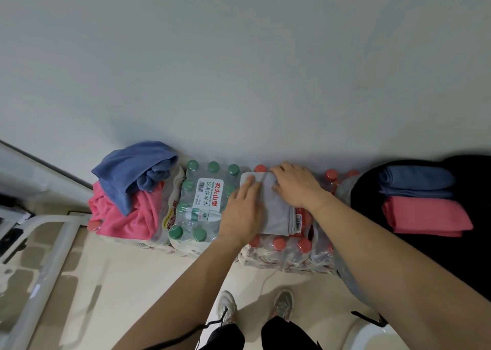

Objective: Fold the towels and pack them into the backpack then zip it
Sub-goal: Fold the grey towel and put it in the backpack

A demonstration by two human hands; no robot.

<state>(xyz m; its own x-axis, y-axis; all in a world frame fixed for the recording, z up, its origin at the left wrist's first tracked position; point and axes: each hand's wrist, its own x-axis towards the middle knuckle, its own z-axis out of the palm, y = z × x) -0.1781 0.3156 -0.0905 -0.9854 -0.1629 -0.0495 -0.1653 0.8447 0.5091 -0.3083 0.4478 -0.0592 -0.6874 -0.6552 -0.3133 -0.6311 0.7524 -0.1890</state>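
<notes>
Left hand point(243, 211): released and flat, fingers straight and together, palm pressing the near-left part of the grey towel point(276, 211)
Right hand point(296, 187): fingers curled over the towel's far edge, thumb tucked against the cloth, pinching the folded layer there
Arms: both bare forearms reach forward from the lower edge of the view; the left comes up from lower centre, the right crosses in from the lower right, with the wrists close together over the towel
Grey towel: under both hands, folded to a narrow rectangle, lying on the red-capped bottle pack point(281, 248) that serves as the surface
Green-capped bottle pack point(202, 203): just left of the left hand, touching the towel's left edge
Loose blue towel point(132, 174) and loose pink towel point(125, 214): crumpled in a heap well left of the left hand, blue on top
Backpack point(366, 190): black, right of the right hand, by the wall
Folded blue towel point(417, 181) and folded pink towel point(425, 215): lying side by side on the backpack, the blue one farther from the person
</notes>
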